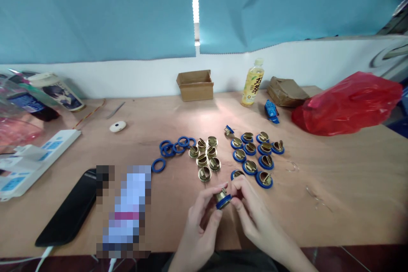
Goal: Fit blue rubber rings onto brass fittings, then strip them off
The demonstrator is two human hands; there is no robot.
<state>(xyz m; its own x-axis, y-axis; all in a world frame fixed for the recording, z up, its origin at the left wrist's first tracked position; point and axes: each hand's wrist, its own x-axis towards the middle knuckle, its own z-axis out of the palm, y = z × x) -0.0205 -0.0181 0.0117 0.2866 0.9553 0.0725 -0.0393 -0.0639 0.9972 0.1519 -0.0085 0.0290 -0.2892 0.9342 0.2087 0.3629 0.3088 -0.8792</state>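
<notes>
Near the front edge of the table, my left hand (204,219) pinches a small brass fitting (221,194) between thumb and fingers. A blue ring (223,202) sits around the fitting's flange. The fingers of my right hand (251,208) are closed at the right edge of this ring; their exact contact is partly hidden. Just beyond my hands lies a group of bare brass fittings (202,160). Several loose blue rings (158,165) lie to their left. On the right are several brass fittings with blue rings (250,167), one partly covered by my right hand.
Two phones, one black (68,208) and one pixelated (127,208), lie at left beside a white power strip (60,144). Behind stand a cardboard box (196,89) and a yellow drink bottle (253,83). A red plastic bag (347,104) and thin wires (318,199) lie right.
</notes>
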